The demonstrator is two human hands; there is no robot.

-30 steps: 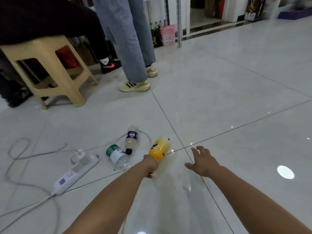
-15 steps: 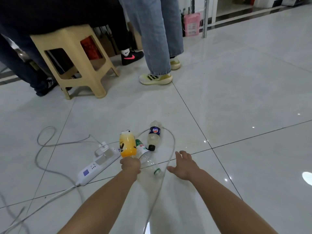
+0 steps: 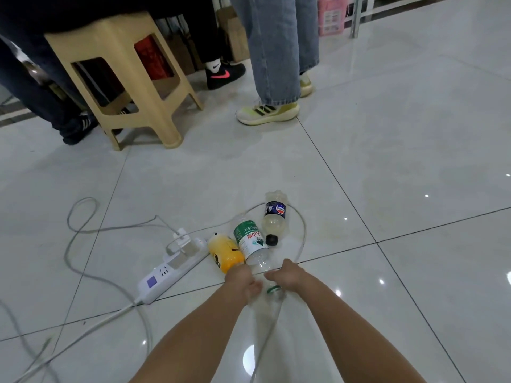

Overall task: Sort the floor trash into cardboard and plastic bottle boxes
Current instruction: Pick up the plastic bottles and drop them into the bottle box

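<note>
From the head camera we see our left hand (image 3: 241, 283) wrapped around the base end of the orange bottle (image 3: 225, 252), which lies low against the white power strip (image 3: 174, 265). Our right hand (image 3: 287, 276) is at the neck of the clear green-label bottle (image 3: 250, 241), fingers curled about it, though we cannot tell how firmly. A third bottle with a blue label (image 3: 273, 217) lies just beyond on the tiled floor (image 3: 387, 161), near a tan stool (image 3: 124, 73).
</note>
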